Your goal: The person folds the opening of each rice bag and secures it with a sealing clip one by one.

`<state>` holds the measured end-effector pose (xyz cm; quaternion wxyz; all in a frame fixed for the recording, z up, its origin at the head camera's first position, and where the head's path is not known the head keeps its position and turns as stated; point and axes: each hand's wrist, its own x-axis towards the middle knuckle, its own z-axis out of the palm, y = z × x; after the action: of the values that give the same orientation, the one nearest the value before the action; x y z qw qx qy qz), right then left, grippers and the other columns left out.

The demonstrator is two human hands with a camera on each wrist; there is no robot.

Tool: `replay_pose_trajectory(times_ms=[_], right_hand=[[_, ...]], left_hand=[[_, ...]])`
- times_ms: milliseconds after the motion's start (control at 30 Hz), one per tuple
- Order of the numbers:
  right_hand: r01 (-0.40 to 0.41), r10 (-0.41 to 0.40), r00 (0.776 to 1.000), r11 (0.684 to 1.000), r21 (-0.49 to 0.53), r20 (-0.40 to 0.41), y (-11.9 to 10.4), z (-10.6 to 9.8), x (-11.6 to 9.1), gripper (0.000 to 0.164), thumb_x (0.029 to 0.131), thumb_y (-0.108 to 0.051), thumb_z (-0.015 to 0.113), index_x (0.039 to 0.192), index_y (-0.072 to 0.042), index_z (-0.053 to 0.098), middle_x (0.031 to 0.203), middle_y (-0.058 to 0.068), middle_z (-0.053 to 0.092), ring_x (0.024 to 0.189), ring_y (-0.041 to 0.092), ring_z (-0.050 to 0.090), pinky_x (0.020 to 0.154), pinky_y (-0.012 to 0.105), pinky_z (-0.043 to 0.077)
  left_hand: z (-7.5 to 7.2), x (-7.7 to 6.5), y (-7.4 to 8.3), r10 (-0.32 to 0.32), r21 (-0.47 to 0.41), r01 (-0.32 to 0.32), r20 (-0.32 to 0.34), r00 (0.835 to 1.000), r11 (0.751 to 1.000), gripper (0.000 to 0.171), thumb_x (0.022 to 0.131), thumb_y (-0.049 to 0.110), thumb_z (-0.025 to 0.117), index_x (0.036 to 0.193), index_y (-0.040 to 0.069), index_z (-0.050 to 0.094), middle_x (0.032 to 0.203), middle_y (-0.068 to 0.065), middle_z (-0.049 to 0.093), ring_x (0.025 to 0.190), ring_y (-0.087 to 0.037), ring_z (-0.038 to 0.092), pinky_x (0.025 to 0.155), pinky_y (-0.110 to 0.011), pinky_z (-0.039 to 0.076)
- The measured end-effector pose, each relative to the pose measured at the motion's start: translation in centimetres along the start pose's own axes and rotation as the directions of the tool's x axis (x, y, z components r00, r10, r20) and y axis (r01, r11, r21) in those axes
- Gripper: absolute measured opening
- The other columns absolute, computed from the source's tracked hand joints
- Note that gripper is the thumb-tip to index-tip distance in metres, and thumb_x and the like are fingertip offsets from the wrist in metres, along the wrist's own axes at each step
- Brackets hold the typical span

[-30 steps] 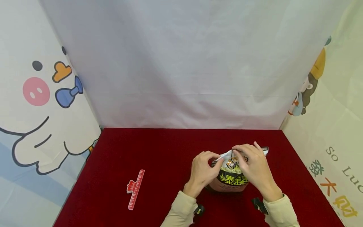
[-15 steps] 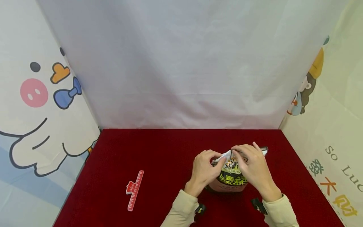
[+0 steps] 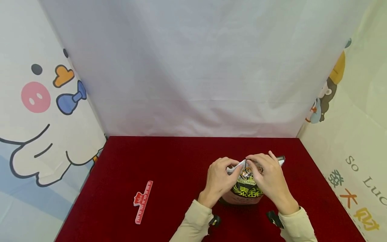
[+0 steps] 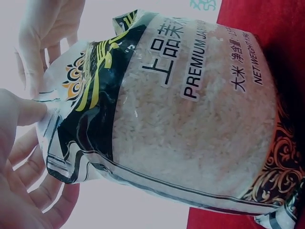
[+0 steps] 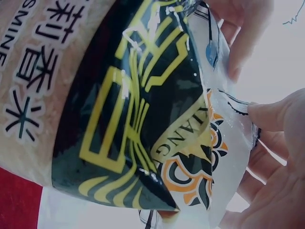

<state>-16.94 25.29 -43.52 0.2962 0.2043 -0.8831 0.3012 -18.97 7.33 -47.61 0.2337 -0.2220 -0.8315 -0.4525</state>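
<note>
A bag of rice (image 3: 248, 191) stands upright on the right half of the red table, its see-through front showing white grains in the left wrist view. My left hand (image 3: 218, 178) pinches the left part of the bag's white top edge between thumb and fingers. Close beside it, my right hand (image 3: 270, 174) pinches the same edge near its middle, index finger behind and thumb in front. In the right wrist view the bag's top (image 5: 231, 138) is creased where the right thumb presses it. To the left lies a long red-and-white bag clip (image 3: 143, 202) with a small figure on its side.
The red-covered table (image 3: 169, 161) ends at a white cloth backdrop (image 3: 193, 84). Printed cloth walls, a cartoon one (image 3: 51, 141) on the left and a lettered one (image 3: 353, 168) on the right, flank it.
My left hand has shifted slightly right along the bag's top edge, closer to the right hand, and the edge there has bent. The right hand has kept its hold.
</note>
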Motion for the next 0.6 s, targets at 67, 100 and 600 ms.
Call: replay_pose_trajectory(times_ms=[67,100,600], right_hand=[[-0.001,0.001,1.000,1.000,0.004,-0.002,-0.02,-0.01,0.00,0.016,0.090,0.006,0.077,0.104,-0.004,0.079,0.098,0.009,0.078,0.092,0.029,0.074,0.116,0.076,0.032],[-0.001,0.001,1.000,1.000,0.005,-0.002,-0.03,-0.02,0.01,0.017,0.090,0.006,0.077,0.104,-0.004,0.079,0.098,0.009,0.079,0.092,0.029,0.074,0.116,0.076,0.032],[0.013,-0.013,1.000,1.000,0.013,-0.007,0.03,0.12,-0.03,0.017,0.088,0.007,0.078,0.102,-0.003,0.079,0.096,0.007,0.078,0.090,0.026,0.073,0.116,0.077,0.032]], left_hand=[[0.03,0.15,0.05,0.004,0.008,-0.003,-0.002,1.000,1.000,0.012,0.097,0.026,0.078,0.100,0.017,0.085,0.090,0.004,0.080,0.078,-0.012,0.069,0.069,-0.018,0.049],[0.05,0.20,0.06,0.003,0.011,-0.003,-0.002,1.000,1.000,0.011,0.097,0.025,0.078,0.100,0.017,0.085,0.090,0.004,0.080,0.079,-0.012,0.069,0.069,-0.019,0.050],[0.72,0.85,0.77,0.007,-0.032,-0.008,-0.018,1.000,0.999,0.011,0.099,0.020,0.074,0.102,0.015,0.083,0.090,0.002,0.077,0.080,-0.012,0.070,0.070,-0.019,0.051]])
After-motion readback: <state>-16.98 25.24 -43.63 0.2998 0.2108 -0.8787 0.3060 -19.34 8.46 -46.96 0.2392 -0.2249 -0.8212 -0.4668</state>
